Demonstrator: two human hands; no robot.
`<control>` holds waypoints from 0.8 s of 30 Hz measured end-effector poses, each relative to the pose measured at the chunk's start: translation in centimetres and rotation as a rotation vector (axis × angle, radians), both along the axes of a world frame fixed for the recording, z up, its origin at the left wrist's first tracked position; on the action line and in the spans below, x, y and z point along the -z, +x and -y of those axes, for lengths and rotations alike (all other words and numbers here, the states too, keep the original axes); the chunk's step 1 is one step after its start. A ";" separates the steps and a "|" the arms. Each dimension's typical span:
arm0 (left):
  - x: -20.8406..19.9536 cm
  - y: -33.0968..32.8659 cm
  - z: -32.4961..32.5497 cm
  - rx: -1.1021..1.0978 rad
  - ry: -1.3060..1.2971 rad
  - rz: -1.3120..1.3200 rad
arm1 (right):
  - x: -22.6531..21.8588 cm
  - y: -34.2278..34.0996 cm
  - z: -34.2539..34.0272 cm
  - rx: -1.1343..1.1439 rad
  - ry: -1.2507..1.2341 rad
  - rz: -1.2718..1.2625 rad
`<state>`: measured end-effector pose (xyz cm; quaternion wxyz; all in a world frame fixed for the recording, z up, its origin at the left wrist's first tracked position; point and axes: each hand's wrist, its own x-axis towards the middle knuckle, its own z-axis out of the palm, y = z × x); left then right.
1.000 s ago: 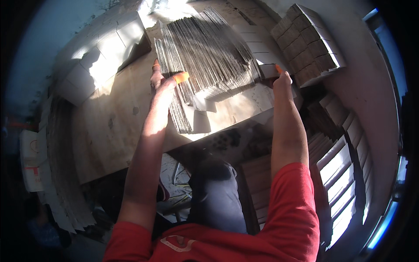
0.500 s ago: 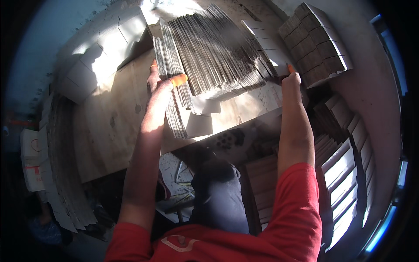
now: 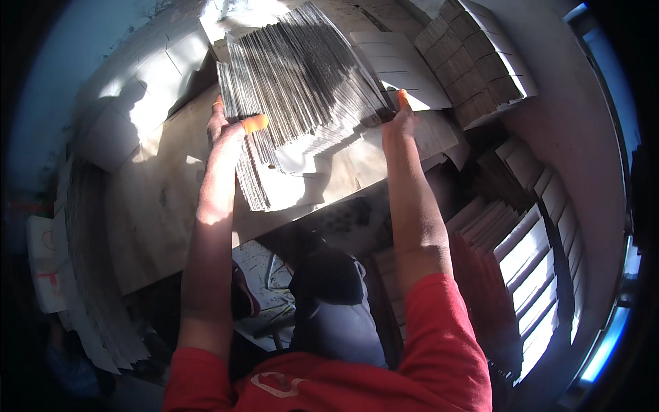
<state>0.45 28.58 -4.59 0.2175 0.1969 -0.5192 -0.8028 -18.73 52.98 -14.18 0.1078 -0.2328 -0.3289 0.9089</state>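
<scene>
A long row of grey-brown cardboard sheets [image 3: 295,75] is packed edge to edge on a wooden tabletop. Around its left end my left hand [image 3: 228,130] is closed, with orange covers on the thumb and a finger. At the opposite end my right hand [image 3: 399,123] grips the near right corner, its orange-tipped thumb upward and the other fingers partly hidden. Between the hands the sheets stay pressed together. Pale flat card pieces [image 3: 398,65] with dark slits lie just right of the row, beside my right thumb.
The wooden tabletop [image 3: 158,199] runs toward the left. A tall stack of cut cardboard [image 3: 473,65] stands at the far right. More cardboard stacks [image 3: 535,275] rise beside my right arm, and others line the left [image 3: 96,254]. My leg is below the table edge.
My right hand has moved left, from beside the pale card pieces to the row's right end. More of those pieces now shows. My left hand keeps its hold, and the view has shifted slightly.
</scene>
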 end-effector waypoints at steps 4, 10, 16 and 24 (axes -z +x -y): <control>0.7 0.4 0.9 0.005 -0.012 -0.058 | -1.8 3.0 4.9 0.008 0.091 0.098; -0.3 0.2 1.0 0.039 -0.043 0.008 | -0.9 2.3 4.0 -0.182 -0.053 0.178; -4.5 2.5 1.6 0.049 -0.109 0.028 | -3.0 8.8 8.2 -0.217 -0.149 0.218; -4.7 2.5 2.3 0.097 -0.134 0.019 | -2.9 7.4 6.7 -0.579 0.099 0.160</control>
